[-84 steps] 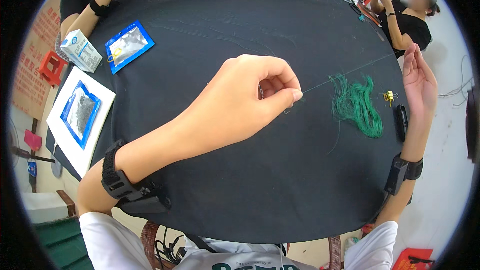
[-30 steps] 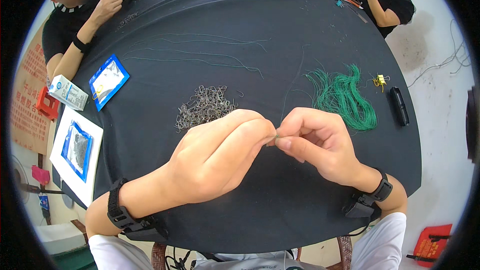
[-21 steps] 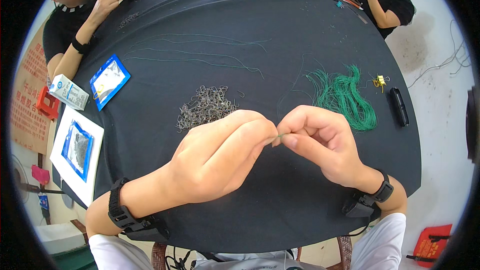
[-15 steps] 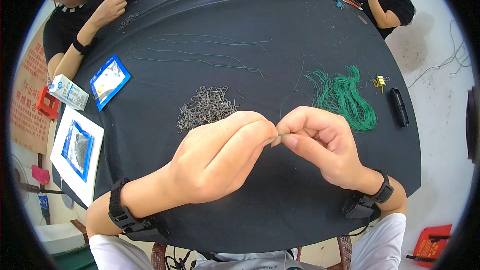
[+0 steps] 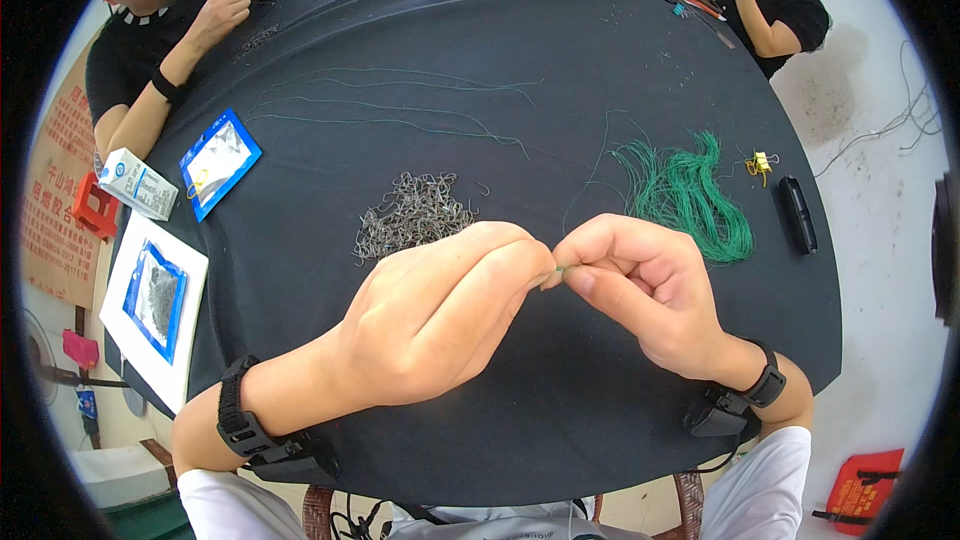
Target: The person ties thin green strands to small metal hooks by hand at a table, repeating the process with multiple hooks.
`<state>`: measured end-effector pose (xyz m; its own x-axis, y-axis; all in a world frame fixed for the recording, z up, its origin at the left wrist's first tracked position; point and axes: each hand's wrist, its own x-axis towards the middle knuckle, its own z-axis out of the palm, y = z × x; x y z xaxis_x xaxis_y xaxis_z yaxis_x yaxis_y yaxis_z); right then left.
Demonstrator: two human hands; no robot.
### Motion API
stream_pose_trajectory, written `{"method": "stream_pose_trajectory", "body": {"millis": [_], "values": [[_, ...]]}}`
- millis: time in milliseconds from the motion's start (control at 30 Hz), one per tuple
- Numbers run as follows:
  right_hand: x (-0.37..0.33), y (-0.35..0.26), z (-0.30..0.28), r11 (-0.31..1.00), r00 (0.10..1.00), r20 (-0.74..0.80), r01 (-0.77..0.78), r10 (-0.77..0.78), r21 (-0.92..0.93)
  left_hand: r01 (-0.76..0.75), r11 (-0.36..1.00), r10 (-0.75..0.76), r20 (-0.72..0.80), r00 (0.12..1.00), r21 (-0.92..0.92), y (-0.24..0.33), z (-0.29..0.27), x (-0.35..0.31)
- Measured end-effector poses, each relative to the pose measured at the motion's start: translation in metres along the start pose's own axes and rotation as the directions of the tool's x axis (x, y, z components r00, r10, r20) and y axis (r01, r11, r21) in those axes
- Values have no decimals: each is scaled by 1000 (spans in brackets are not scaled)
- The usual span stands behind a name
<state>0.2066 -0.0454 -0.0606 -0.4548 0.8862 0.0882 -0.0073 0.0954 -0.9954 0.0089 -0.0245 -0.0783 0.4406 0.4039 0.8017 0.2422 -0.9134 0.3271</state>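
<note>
Over the near middle of the table, my left hand (image 5: 440, 315) and my right hand (image 5: 650, 295) meet fingertip to fingertip, both closed in a pinch. A short bit of green line (image 5: 561, 270) shows at the right thumb and forefinger, in the small gap between the hands. What the left fingers grip is hidden behind them. Just beyond the left hand lies a heap of small dark metal fishhooks (image 5: 412, 215), with one loose hook (image 5: 483, 189) beside it. A bundle of green line (image 5: 708, 205) spreads beyond the right hand, thin strands trailing from it toward my fingers.
Several cut strands (image 5: 400, 121) lie across the black tablecloth. Blue-edged packets (image 5: 220, 162), a carton (image 5: 138, 184) and a white board (image 5: 188, 340) are at left. A yellow clip (image 5: 762, 161) and black case (image 5: 797, 215) sit at right. Two other people work at the far side.
My two hands have stayed almost still, pinched together. At the far left, the other person's hands have shifted slightly.
</note>
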Motion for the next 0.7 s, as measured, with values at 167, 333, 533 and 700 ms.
{"method": "stream_pose_trajectory", "body": {"millis": [167,333,533,700], "values": [[0,1,-1,998,1000,4,-24,24,-50,-11,1000,11,-8,1000,24,0,0,-1],[0,1,-5,998,1000,-9,-15,15,-67,-68,997,68,20,998,21,-5,-3,-2],[-1,-1,-3,992,998,-42,46,-52,-116,-75,997,75,13,997,19,-3,-4,-1],[-3,-2,-2,975,993,-73,75,-92,-207,-74,997,74,-1,997,34,-2,-3,-2]]}}
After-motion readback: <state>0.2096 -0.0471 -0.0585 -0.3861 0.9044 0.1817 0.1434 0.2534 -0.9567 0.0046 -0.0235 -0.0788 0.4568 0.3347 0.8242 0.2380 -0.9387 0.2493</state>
